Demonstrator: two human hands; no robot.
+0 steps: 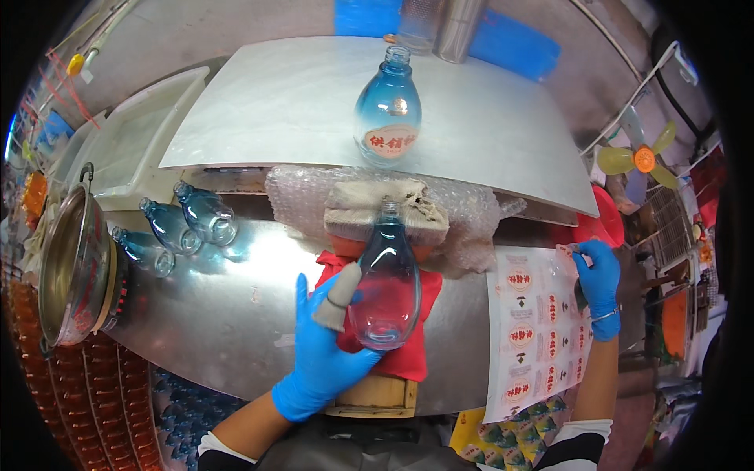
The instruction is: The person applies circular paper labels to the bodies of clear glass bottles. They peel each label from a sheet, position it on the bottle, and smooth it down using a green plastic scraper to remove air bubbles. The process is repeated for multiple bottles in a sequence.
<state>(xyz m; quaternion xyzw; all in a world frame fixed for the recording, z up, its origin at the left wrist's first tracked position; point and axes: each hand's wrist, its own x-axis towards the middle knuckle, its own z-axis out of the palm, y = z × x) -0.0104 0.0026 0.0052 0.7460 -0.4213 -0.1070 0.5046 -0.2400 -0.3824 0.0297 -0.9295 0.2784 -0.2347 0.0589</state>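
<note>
A blue-tinted clear glass bottle (383, 294) leans on a red cloth (408, 353) over a wooden block, its neck against a worn, padded cloth rest (345, 208). My left hand (334, 353), in a blue glove with a grey finger cover, grips the bottle's lower left side. To the right lies a white sheet of printed decals (534, 330) with red and dark marks in rows. My blue-gloved right hand (598, 279) has its fingers closed at the sheet's upper right corner. The fingertips are partly hidden there.
A decorated blue bottle (387, 118) stands on the white board (259, 102) behind. Several plain bottles (208, 216) lie on the metal table at left, beside a metal pan (72, 267). Bubble wrap (471, 220) borders the rest. A small fan (644, 159) and red bowl (605, 216) are at right.
</note>
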